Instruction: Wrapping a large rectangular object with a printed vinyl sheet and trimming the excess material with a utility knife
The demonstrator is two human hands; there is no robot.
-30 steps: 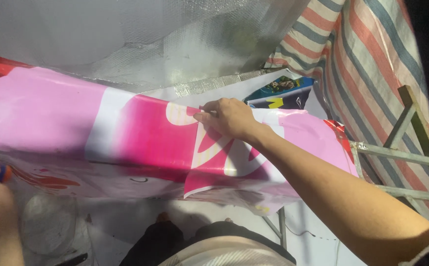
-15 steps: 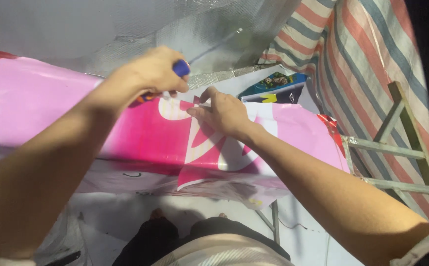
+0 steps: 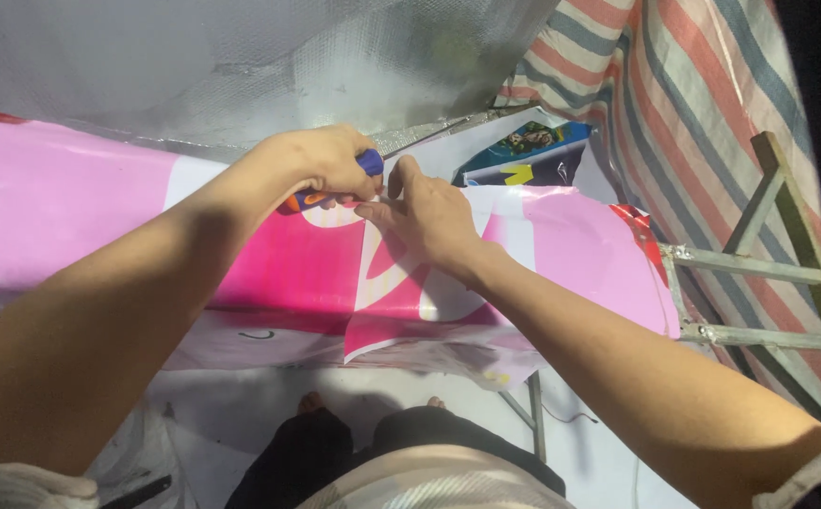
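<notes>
Down at the bottom, the person's dark-trousered knees [image 3: 354,452] and bare toes show over a pale floor [image 3: 241,405], so they stand right against the work. Both forearms reach up and forward from there. Just above the knees the pink and white printed sheet [image 3: 269,273] drapes over an edge, its lower flap hanging loose, and it stretches wide across the view, probably laid out flat so the hands can work on its top surface. Now the hands: the left hand [image 3: 326,165] is closed in a fist around a tool with a blue and orange handle [image 3: 370,162], gripped overhand, seemingly to press the tip down at the sheet; the tip itself is hidden behind the fingers. The right hand [image 3: 425,217] lies mostly open, fingers spread flat on the sheet and touching the left hand's fingers, apparently pinning the material at that spot; it holds nothing. Just beyond, a dark printed panel [image 3: 524,160] with blue, green and a yellow mark peeks out from under silvery bubble foil [image 3: 241,66]. To the right, a metal frame [image 3: 759,264] stands before a red, blue and white striped tarpaulin [image 3: 674,85].
</notes>
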